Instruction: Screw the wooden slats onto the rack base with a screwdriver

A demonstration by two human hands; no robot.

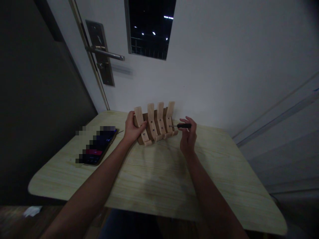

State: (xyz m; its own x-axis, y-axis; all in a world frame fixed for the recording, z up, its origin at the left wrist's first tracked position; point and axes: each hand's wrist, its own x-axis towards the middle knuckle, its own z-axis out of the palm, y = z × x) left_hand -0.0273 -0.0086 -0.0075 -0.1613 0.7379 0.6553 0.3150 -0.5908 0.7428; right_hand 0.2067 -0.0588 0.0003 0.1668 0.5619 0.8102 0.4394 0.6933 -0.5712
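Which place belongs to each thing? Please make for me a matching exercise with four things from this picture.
1. screwdriver
2. smartphone
3. lever door handle
4. left hand

A. on the white door
B. at the left end of the wooden hook rack
C. in the right hand
D. lying on the table

Pairs: 1-C, 2-D, 3-A, 4-B
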